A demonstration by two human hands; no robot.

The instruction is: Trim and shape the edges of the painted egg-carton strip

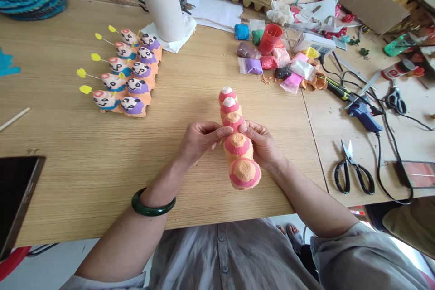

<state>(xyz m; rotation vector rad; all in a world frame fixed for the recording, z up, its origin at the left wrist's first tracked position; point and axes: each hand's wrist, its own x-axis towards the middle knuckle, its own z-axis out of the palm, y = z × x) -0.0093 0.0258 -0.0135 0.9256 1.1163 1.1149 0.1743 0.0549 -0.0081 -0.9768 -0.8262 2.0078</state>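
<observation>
An orange egg-carton strip [239, 145] with pink rings on its bumps lies on the wooden table [84, 167], running away from me. My left hand [200, 138] pinches its left side near the third bump, fingers closed on it. My right hand [260, 142] grips the right side at the same spot. The two far bumps carry white tips. A green bangle [152, 206] circles my left wrist.
Two rows of painted carton animals [127, 74] with yellow-tipped sticks stand at the left. A white bottle [163, 2] is behind them. Clay bags [272, 61], a red cup [269, 38], a blue glue gun [362, 113], black scissors [353, 172] and a tablet [15, 195] surround the work spot.
</observation>
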